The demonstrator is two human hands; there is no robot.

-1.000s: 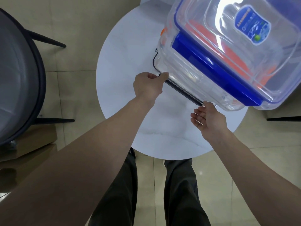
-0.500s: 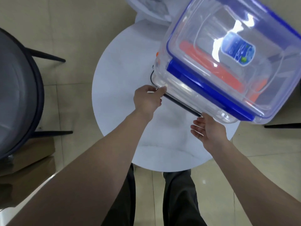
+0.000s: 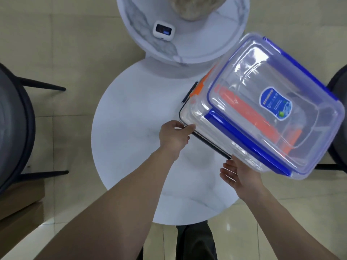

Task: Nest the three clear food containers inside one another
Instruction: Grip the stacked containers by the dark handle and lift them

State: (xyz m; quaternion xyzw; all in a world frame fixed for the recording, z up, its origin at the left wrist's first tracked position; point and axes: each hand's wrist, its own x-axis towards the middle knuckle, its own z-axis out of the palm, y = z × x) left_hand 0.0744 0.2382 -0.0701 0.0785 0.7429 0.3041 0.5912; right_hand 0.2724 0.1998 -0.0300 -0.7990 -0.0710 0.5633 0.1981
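A stack of clear food containers stands tilted over the right side of the round white table (image 3: 131, 128). The top container with blue latches (image 3: 281, 87) carries a blue label. Through it shows a container with orange latches (image 3: 249, 117). The bottom container with a black rim (image 3: 193, 117) sits under them, its near edge towards me. My left hand (image 3: 174, 137) pinches the near left corner of that black rim. My right hand (image 3: 238, 175) is under the near right corner, fingers spread, its grip hidden by the containers.
A second, marbled round table (image 3: 197, 44) stands behind, with a small white device (image 3: 163, 30) and a beige round object (image 3: 195, 6) on it. Dark chairs stand at the left (image 3: 13, 128) and right (image 3: 338, 102). My legs (image 3: 195, 241) are below the table's near edge.
The view has tilted upward, so the table and stack sit lower and the rear table now shows. Both hands keep their places at the stack's near corners.
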